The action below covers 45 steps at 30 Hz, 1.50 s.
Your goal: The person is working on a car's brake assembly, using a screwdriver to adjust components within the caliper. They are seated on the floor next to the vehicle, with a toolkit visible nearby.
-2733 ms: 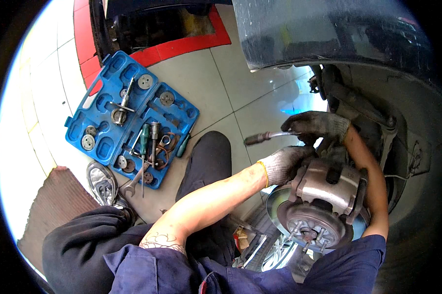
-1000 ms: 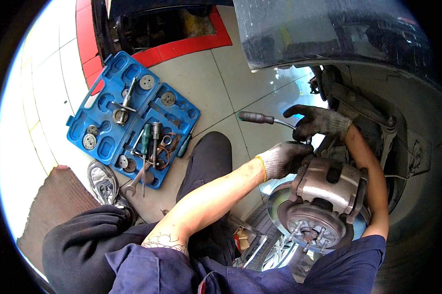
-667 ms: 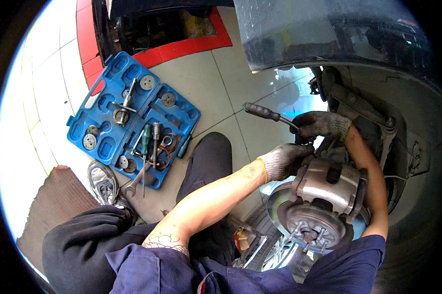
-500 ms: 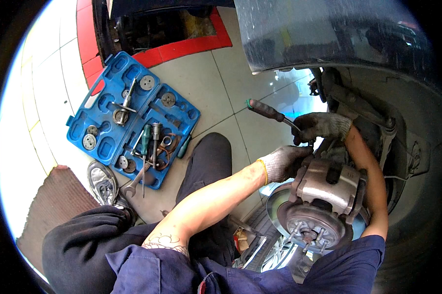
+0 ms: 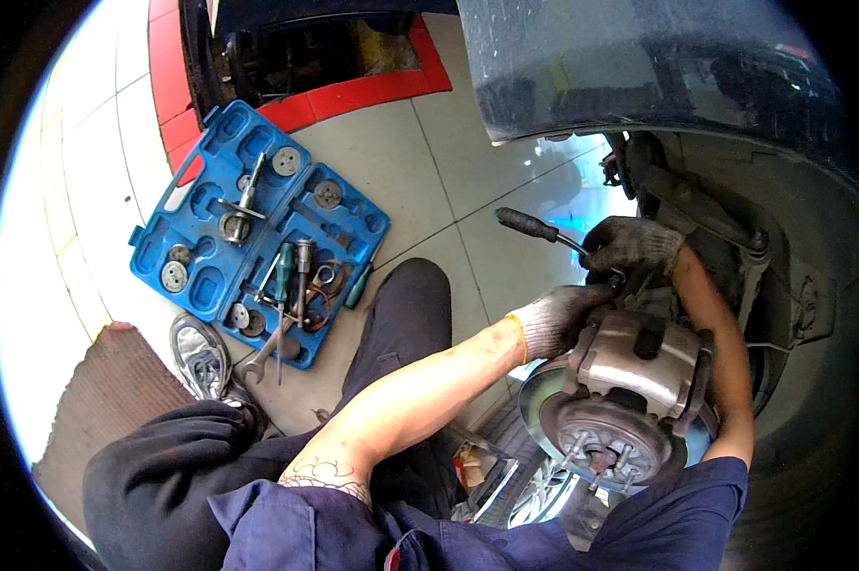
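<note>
A ratchet [image 5: 527, 225] with a dark handle sticks out to the left above the floor, its metal neck running into my gloved right hand [image 5: 636, 245]. That hand is curled round the head end, just behind the brake caliper [image 5: 636, 354]. My gloved left hand [image 5: 561, 317] is close below it, at the caliper's left rear edge. The left fingers are bent, and their tips are hidden, so what they grip does not show. Under the caliper are the brake disc [image 5: 534, 393] and the wheel hub [image 5: 596, 443] with its bare studs.
An open blue tool case [image 5: 144, 249] with round metal discs, a screwdriver [image 5: 284, 271] and a wrench [image 5: 255, 366] lies on the left. Car bodywork [image 5: 639, 67] overhangs at upper right. A tyre [image 5: 520, 457] lies below the disc. A red-edged pit [image 5: 372, 90] is at the top.
The ratchet handle has swung slightly down and to the right. My left hand has shifted a little to the right, while the right hand stays in nearly the same place.
</note>
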Available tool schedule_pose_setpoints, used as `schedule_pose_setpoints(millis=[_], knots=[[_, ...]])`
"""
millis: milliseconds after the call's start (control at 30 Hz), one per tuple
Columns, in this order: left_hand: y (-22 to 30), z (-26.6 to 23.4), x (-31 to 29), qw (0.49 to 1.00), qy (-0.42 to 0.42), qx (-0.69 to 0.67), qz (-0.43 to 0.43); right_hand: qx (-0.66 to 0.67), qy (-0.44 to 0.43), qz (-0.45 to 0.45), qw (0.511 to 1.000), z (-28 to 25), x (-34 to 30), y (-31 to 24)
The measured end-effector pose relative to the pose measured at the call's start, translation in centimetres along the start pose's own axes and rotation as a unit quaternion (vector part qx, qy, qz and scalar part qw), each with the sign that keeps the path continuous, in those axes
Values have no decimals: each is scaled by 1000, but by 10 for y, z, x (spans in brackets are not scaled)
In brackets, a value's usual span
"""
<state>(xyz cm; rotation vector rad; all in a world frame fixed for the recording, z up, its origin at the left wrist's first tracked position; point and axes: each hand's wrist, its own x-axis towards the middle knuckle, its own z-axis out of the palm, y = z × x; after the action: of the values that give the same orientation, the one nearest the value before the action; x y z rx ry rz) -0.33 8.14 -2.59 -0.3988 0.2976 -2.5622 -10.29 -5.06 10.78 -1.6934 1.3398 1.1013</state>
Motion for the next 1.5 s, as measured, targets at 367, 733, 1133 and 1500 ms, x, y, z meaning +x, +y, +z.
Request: schedule_pose_setpoints(millis=[367,733,1133,1500], knots=[[-2,-10,11,983,82,152,56,151,-38,31,987,6,13,-10],[6,5,1,974,59,217,22,-307,49,-258,915,0,9,27],[-1,-13,15,995,7,102,1,-47,-4,136,990,5,7,-13],[-2,-25,15,996,10,82,13,161,-69,-60,983,-5,10,-27]])
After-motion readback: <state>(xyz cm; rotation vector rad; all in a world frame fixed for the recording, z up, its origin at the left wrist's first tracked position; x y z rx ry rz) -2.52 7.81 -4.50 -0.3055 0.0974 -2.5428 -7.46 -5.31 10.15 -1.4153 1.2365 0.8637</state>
